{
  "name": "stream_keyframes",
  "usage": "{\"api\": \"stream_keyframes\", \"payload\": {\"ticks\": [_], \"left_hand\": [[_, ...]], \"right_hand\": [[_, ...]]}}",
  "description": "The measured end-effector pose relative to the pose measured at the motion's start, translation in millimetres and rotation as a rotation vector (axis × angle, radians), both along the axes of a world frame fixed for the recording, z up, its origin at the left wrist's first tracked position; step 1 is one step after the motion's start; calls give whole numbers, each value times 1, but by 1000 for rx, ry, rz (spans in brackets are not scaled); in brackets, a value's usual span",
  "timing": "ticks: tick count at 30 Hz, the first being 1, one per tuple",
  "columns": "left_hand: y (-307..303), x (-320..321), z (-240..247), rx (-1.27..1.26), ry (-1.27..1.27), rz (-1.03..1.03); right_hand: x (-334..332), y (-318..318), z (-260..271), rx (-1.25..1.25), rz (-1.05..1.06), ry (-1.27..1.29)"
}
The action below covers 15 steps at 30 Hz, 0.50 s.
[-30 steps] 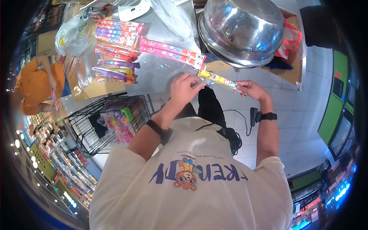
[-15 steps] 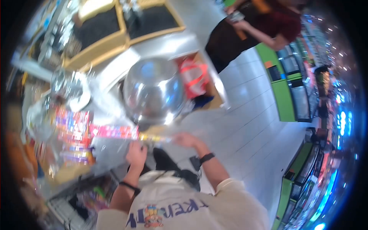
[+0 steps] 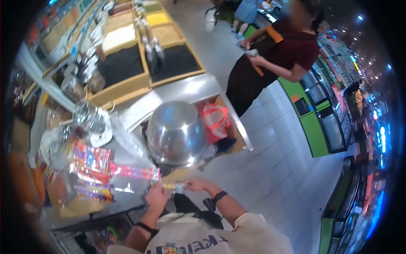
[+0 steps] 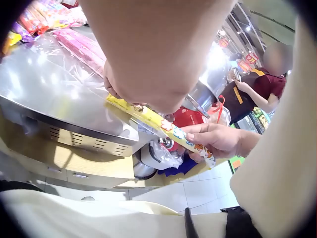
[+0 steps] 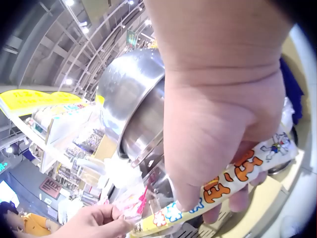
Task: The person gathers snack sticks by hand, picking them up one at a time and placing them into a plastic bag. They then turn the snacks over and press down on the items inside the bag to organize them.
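A long, narrow yellow packet (image 3: 171, 186) with printed flowers and orange characters stretches between both hands in front of the body. My left hand (image 3: 156, 197) pinches its plain yellow end, seen best in the right wrist view. Toward the white end, my right hand (image 3: 197, 184) grips the packet, its thumb (image 4: 198, 136) on top and fingers curled underneath. Just beyond the left hand, pink packets (image 3: 135, 171) of similar shape lie on the metal table (image 3: 131, 156). More red, purple and orange packets (image 3: 91, 169) are spread out to their left.
A large upturned steel bowl (image 3: 177, 131) stands behind the packet. Beside it, a box holds a red-and-white bag (image 3: 215, 120). Wooden bins (image 3: 175, 63) of dry goods fill the back. Another person (image 3: 275, 55) stands at the right. A black wire basket (image 3: 67, 235) is at lower left.
The head view has swung up and to the right, bringing the bins and the other person into sight. Both hands keep holding the yellow packet.
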<state>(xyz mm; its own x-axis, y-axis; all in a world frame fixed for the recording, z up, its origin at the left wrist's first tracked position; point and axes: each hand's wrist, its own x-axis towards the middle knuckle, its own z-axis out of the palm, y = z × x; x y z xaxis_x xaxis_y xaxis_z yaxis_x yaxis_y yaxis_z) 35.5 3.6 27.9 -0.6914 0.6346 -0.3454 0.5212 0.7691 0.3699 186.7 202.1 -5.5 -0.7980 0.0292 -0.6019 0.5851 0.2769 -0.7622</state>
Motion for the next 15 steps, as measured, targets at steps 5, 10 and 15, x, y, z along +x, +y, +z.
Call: {"api": "stream_keyframes", "payload": {"ticks": [5,10,15], "left_hand": [[-3,2,-9,107,28,7],[-2,1,0,151,8,71],[-2,0,3,216,-9,64]], "right_hand": [[-21,-18,-37,-85,-66,279],[-54,-38,-28,-247,-236,262],[-84,-57,-10,97,-256,360]]}}
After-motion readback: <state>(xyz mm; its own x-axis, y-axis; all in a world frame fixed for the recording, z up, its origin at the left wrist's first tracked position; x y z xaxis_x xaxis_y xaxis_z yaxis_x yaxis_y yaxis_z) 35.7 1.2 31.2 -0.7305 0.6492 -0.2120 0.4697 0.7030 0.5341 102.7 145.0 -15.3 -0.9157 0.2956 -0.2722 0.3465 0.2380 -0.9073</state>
